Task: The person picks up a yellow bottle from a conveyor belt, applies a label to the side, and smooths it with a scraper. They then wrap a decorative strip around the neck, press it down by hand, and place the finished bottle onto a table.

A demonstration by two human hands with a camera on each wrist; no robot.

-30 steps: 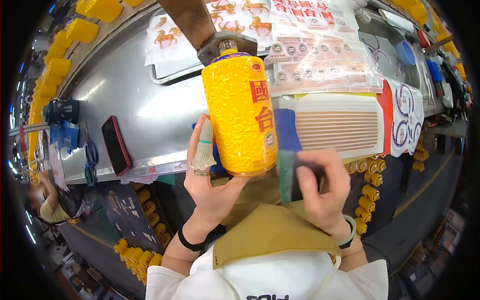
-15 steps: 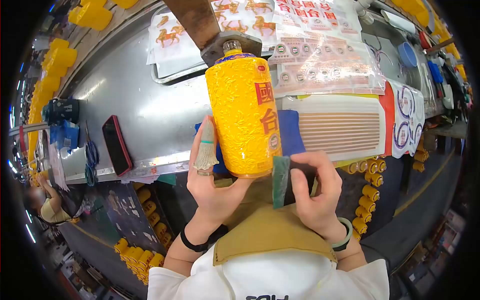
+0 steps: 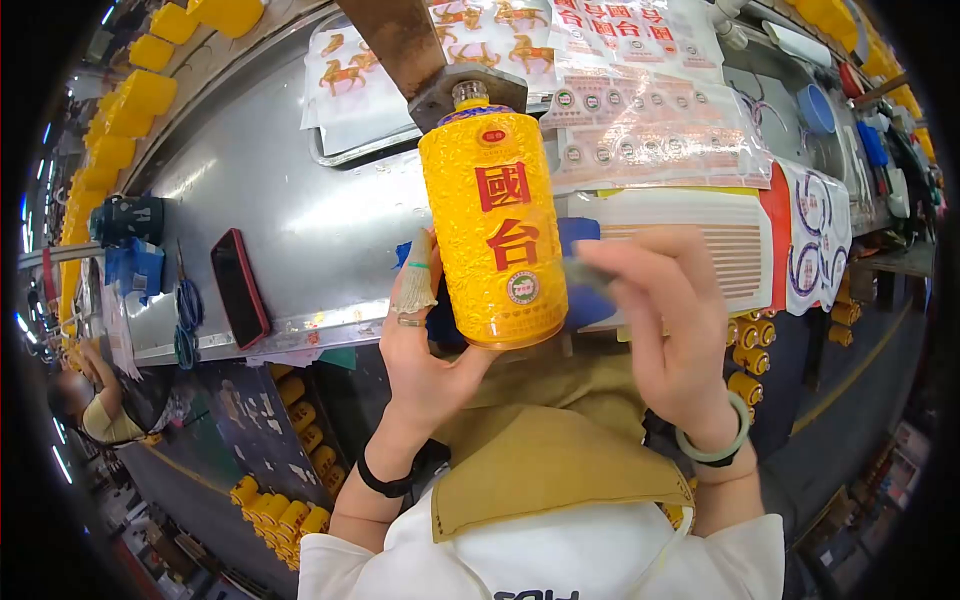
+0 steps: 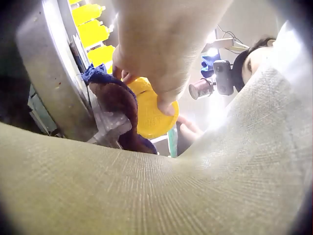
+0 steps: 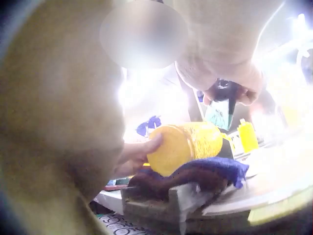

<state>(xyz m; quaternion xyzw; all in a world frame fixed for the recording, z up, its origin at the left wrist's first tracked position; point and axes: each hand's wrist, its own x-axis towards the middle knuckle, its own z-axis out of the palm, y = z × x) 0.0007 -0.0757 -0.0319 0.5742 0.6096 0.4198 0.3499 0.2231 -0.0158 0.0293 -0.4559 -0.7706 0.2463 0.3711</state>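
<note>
A yellow embossed bottle (image 3: 495,220) lies with its clear neck at a metal bracket (image 3: 468,92) and its red characters facing up. My left hand (image 3: 425,345) holds it by the lower left side, thumb at the base; a pale finger cot (image 3: 415,285) covers one finger. Under the bottle is a blue cloth (image 5: 225,166) over a curved support. My right hand (image 3: 670,320) pinches a flat scraper (image 3: 588,276), blurred in the head view, beside the bottle's lower right side. In the right wrist view the scraper's green blade (image 5: 220,115) points down above the bottle.
A red-edged phone (image 3: 240,288) and blue-handled scissors (image 3: 187,310) lie at the bench's left. Printed decal sheets (image 3: 640,115) and a striped sheet (image 3: 690,245) cover the back and right. Yellow bottles (image 3: 140,100) line the far left edge. A person sits beyond at left.
The bottle has rolled so its characters moved from the right side to facing up. My right hand has risen with the scraper from below the base to beside the bottle's lower side.
</note>
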